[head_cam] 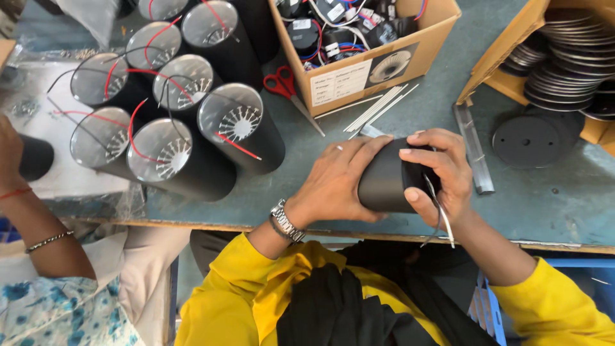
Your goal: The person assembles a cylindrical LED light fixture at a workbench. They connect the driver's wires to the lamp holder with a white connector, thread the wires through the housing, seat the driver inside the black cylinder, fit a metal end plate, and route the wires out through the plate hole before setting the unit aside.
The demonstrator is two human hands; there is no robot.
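While the black cylinder (384,176) lies sideways above the desk (544,198) edge, the left hand (336,182) wraps its body in a closed grip and the right hand (442,173) clasps its open end, thin wires (439,214) trailing beneath. Nearby stand 7 finished cylinders (179,122), red scissors (288,90) and a cardboard box (365,67).
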